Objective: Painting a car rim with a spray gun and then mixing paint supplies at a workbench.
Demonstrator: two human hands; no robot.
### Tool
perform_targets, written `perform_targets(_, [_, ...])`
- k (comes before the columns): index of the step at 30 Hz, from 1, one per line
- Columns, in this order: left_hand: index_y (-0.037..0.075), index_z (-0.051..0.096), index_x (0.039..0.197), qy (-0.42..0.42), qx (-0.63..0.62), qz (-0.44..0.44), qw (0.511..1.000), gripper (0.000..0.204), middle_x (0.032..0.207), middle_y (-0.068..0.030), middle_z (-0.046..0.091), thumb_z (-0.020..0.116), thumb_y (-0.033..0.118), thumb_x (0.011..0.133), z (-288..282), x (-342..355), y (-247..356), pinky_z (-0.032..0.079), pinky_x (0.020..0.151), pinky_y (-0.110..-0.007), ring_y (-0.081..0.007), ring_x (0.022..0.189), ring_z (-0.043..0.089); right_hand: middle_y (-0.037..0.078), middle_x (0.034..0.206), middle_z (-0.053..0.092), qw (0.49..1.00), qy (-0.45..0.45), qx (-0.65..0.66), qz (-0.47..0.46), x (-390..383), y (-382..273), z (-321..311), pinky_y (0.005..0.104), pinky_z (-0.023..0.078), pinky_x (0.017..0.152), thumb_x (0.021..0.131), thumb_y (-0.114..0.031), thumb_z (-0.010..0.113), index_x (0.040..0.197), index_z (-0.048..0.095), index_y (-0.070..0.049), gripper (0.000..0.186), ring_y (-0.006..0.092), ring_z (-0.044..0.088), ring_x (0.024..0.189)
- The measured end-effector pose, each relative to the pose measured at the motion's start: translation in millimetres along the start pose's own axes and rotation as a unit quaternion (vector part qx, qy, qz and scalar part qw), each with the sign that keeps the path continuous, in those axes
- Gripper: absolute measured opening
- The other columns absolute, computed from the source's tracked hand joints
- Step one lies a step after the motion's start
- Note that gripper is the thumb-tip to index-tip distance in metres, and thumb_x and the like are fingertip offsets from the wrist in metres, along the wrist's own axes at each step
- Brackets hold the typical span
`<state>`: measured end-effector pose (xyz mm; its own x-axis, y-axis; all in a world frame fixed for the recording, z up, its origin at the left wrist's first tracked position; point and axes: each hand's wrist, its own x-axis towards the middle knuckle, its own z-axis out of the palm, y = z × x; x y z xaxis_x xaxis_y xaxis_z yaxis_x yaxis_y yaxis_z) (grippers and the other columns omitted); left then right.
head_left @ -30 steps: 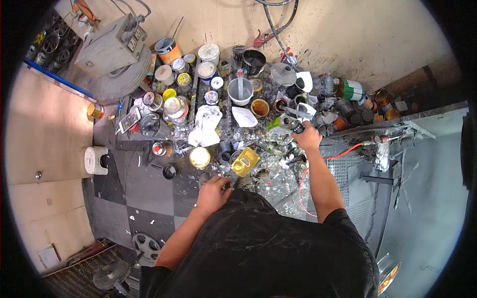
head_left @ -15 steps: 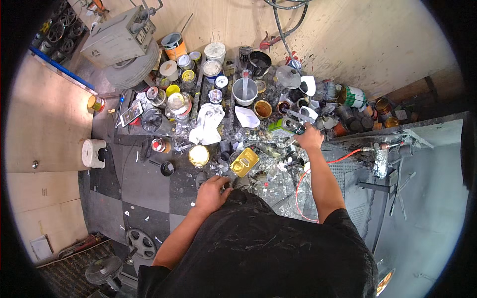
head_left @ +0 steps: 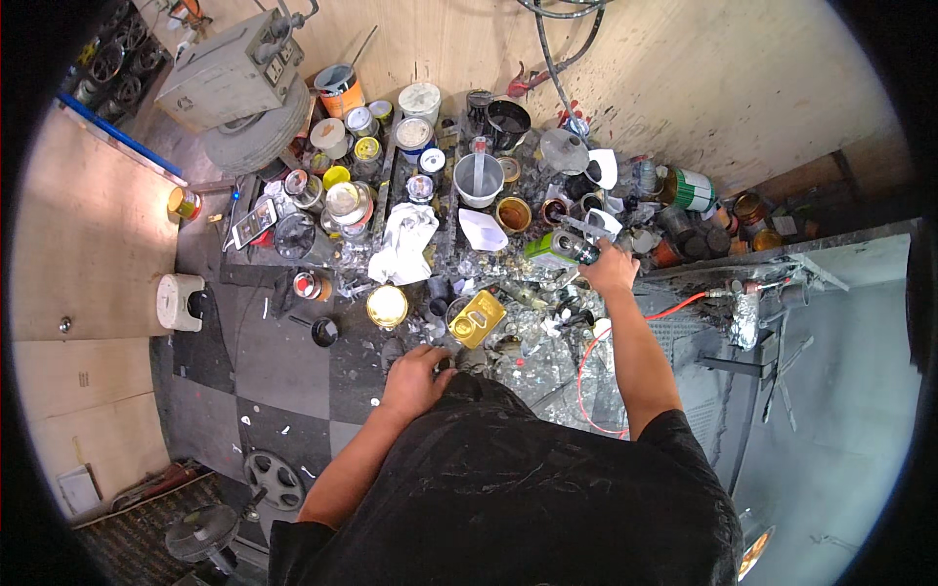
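Observation:
Out over the cluttered bench, my right hand [head_left: 613, 268] is closed on the dark end of a green can [head_left: 549, 250], which lies tilted over to the left. A white paper cup [head_left: 605, 223] is just beyond that hand. My left hand [head_left: 418, 379] stays low by the front of my black shirt, its fingers curled together; what they hold, if anything, is hidden. The gold rectangular tin [head_left: 477, 319] lies right of and beyond it, and an open tub with a pale yellow inside [head_left: 387, 307] stands farther off. Beyond the can is a cup of amber liquid [head_left: 513, 214].
A clear mixing cup with a stirring stick [head_left: 479, 180] stands mid-bench beside crumpled white paper [head_left: 404, 241]. Several paint cans crowd the back left near a phone [head_left: 254, 224]. An orange hose [head_left: 583, 371] loops at the right. A white stool [head_left: 180, 302] stands left.
The whole scene has slid slightly left in the picture. Both hands keep nearly the same pose and place, the right one still on the green can.

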<state>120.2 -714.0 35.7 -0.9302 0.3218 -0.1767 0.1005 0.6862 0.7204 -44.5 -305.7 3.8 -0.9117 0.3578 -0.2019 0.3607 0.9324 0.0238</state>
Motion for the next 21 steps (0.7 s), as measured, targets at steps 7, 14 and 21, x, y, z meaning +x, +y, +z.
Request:
perform_targets(7, [0.005,0.074,0.114,0.006,-0.011,-0.004,1.0,0.031,0.104,-0.0152,0.071,0.079,0.019,0.087,3.5,-0.4,-3.9,0.058,0.081,-0.046,-0.0371,0.091,0.071,0.013,0.132,0.068,1.0,-0.02,-0.017,-0.007,2.7,0.4,-6.8,0.0517,0.04,0.107,0.071,-0.041,0.09,0.129,0.065,-0.016,0.068,0.0342,0.056,0.131])
perform_targets(14, [0.006,0.074,0.115,0.001,-0.007,-0.002,1.0,0.032,0.104,-0.0148,0.071,0.079,0.02,0.088,3.3,1.2,-4.8,0.058,0.081,-0.045,-0.036,0.09,0.071,0.012,0.132,0.068,0.999,-0.009,-0.036,-0.021,5.0,-0.1,-6.8,0.0512,0.038,0.108,0.073,-0.041,0.089,0.131,0.064,-0.017,0.068,0.034,0.055,0.132])
perform_targets(21, [0.005,0.074,0.115,-0.002,-0.018,-0.004,1.0,0.031,0.105,-0.0155,0.071,0.08,0.019,0.087,3.2,3.7,-5.0,0.057,0.081,-0.046,-0.0365,0.091,0.071,0.012,0.132,0.068,0.999,0.005,-0.032,-0.02,4.7,-0.3,-4.9,0.0528,0.039,0.107,0.073,-0.043,0.089,0.13,0.067,-0.019,0.066,0.0338,0.055,0.132])
